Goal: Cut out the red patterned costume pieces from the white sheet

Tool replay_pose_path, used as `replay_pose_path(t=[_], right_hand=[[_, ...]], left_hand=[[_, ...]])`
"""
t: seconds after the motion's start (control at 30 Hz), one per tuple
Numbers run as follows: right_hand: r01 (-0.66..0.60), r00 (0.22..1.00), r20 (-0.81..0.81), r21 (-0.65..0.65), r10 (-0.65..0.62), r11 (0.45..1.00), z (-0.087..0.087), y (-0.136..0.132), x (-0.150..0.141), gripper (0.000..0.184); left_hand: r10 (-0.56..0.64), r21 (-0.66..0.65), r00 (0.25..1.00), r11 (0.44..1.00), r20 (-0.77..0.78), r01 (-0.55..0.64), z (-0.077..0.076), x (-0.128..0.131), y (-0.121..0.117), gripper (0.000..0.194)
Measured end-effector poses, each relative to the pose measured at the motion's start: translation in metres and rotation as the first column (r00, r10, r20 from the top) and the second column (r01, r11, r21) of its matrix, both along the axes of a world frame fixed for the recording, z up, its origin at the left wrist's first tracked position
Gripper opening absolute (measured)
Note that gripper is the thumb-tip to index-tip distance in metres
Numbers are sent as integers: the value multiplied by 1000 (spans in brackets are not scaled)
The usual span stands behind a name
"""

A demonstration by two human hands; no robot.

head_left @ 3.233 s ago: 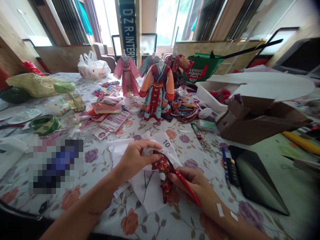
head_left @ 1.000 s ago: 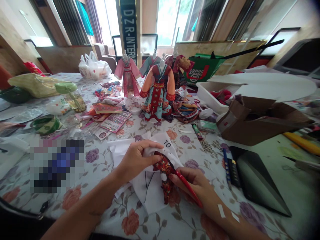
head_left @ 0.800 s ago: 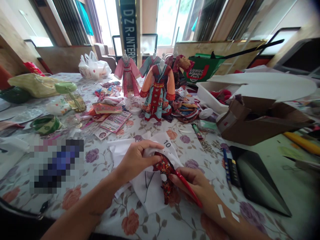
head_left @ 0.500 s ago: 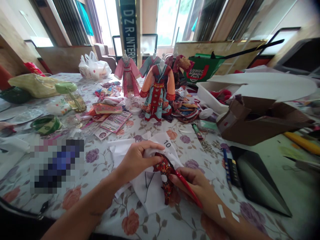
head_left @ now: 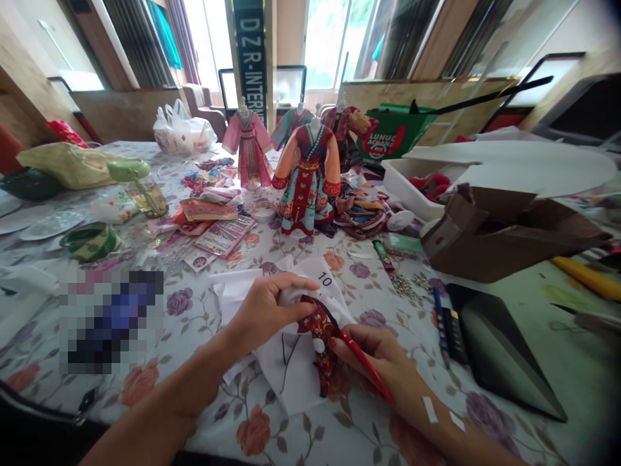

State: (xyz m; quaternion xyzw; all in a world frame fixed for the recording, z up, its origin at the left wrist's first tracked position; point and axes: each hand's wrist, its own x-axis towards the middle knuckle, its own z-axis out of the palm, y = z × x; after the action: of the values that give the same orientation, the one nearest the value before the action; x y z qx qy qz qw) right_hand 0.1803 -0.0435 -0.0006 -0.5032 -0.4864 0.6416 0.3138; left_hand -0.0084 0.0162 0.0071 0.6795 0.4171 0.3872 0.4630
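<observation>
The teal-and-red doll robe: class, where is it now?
In the head view, the robe stands beyond the left hand, beside the pink doll robe.

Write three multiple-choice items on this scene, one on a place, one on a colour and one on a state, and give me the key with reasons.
1. Where is the white sheet marked 10?
A. In a white tray
B. On the floral tablecloth, under the left hand
C. Inside a cardboard box

2. What colour are the sleeves of the front miniature gown?
A. Blue
B. Green
C. Orange

3. What state is the brown cardboard box in?
A. Flaps open
B. Taped shut
C. Crushed flat

1: B, the sheet lies bunched on the cloth.
2: C, both sleeves show orange.
3: A, its flaps stand apart.
</observation>
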Motion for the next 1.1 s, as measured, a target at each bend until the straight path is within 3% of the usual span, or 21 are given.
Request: replay_pose_path(t=[0.93,1.1], right_hand=[[-8,998,-68,-12,8,1000,-8,0,3,29],[-6,999,-42,6,6,1000,-7,0,3,32]], left_hand=[[3,10,1000,1000,-25,-3,0,0,0,27],[-1,9,1000,1000,31,1,-3,0,1,25]])
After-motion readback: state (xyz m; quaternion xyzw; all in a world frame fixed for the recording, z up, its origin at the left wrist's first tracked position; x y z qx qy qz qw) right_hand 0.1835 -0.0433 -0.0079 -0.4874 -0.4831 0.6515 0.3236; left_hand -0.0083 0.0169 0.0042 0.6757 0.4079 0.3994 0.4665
